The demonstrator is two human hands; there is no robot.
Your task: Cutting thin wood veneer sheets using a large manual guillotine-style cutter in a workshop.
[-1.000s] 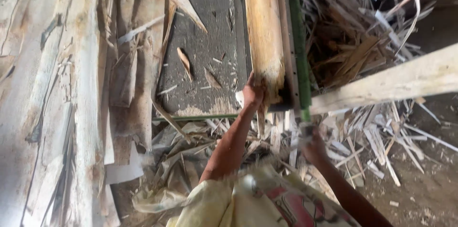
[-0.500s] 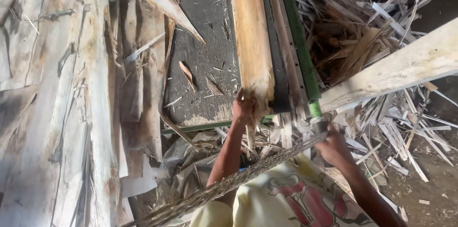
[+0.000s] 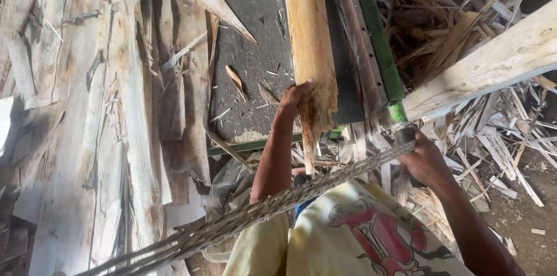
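My left hand (image 3: 294,97) grips the ragged near end of a long pale wooden log (image 3: 309,32) that lies on a dark grey machine bed (image 3: 249,61). My right hand (image 3: 422,159) is closed around the wrapped end of a green metal bar (image 3: 376,32) that runs along the bed's right side. A frayed rope-like strip (image 3: 255,213) stretches from my right hand down to the lower left, crossing in front of my yellow printed shirt (image 3: 360,235).
Wide sheets of thin wood veneer (image 3: 87,113) are heaped on the left. A pale wooden beam (image 3: 499,61) slants across the right. Splintered wood scraps (image 3: 464,21) pile up behind and below it, down to the dirt floor (image 3: 522,206).
The log has slid toward me with my left hand on its end. The rope-like strip has come into view across my front, and my right hand has shifted right along the green bar.
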